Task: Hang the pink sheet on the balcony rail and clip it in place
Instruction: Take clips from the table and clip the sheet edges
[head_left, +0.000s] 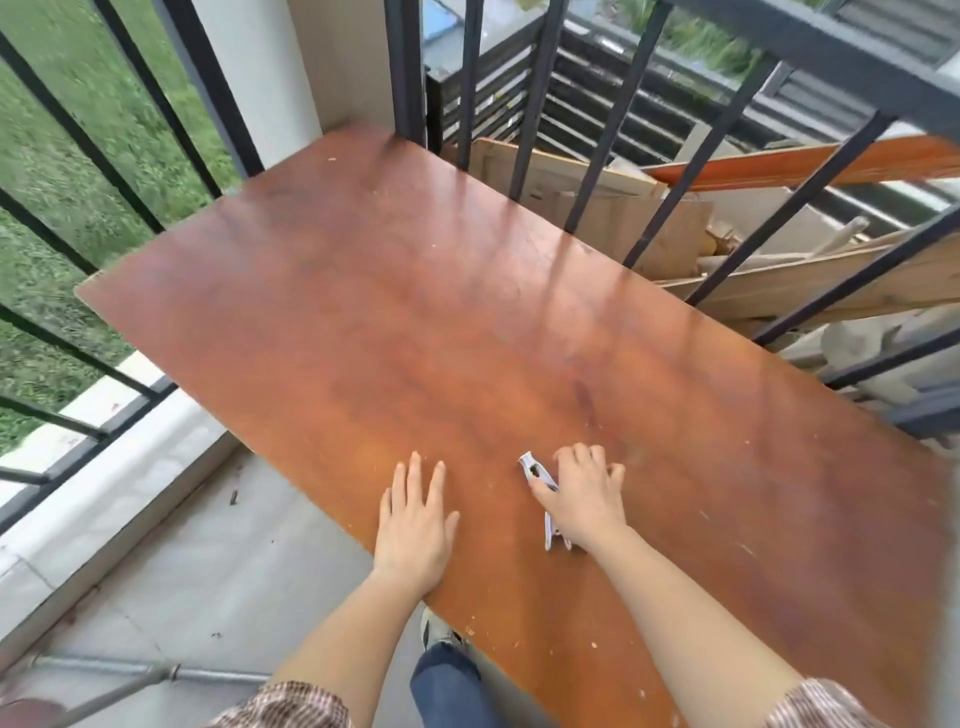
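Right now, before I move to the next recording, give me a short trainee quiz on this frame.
1. True or false: a pink sheet already hangs over the black metal balcony rail.
2. What does the right hand curl its fingers around on the reddish-brown wooden tabletop? A) pale grey clothes clips B) a folded towel C) a metal hook
3. How does the left hand lie?
Key: 1 false, no sheet is in view. 2 A. 3 Flat on the tabletop, fingers straight, holding nothing.
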